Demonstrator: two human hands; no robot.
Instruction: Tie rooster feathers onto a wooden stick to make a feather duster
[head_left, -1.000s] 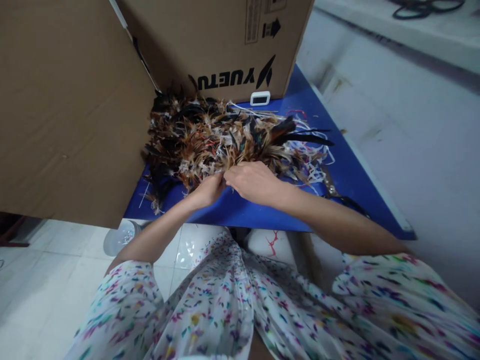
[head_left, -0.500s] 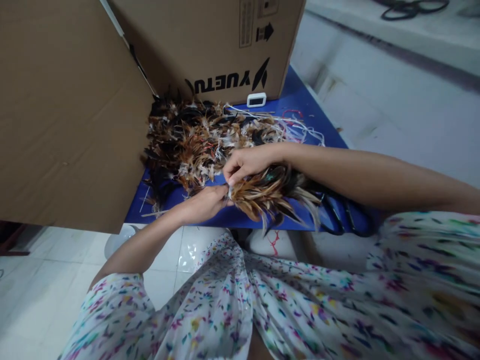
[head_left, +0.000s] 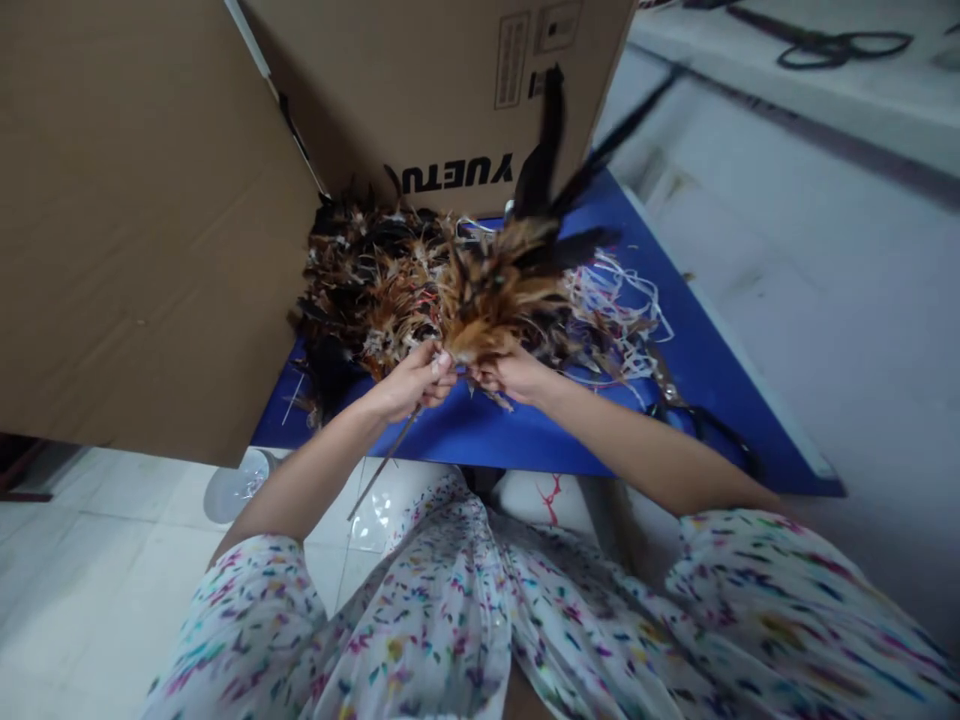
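Note:
A feather duster (head_left: 499, 300) of brown and black feathers stands up between my hands, its long dark plumes pointing away from me and to the right, a little blurred. My left hand (head_left: 417, 384) is closed round its lower end. From under that hand a thin stick (head_left: 381, 466) slants down past the table edge. On the other side, my right hand (head_left: 519, 376) has its fingers curled in at the base of the feathers; what exactly they pinch is partly hidden. Behind the duster lies a heap of loose feathers (head_left: 360, 285), close to both hands.
Cardboard panels (head_left: 150, 220) stand at the left and back of the blue table (head_left: 720, 330). White and pink strings (head_left: 626, 300) lie right of the feathers. Dark-handled scissors (head_left: 709, 420) rest near the front right. Another pair of scissors (head_left: 825, 45) sits on the ledge.
The feathers have swung from pointing right to standing up and away from me. My right hand has moved from above the binding to the right side of its base.

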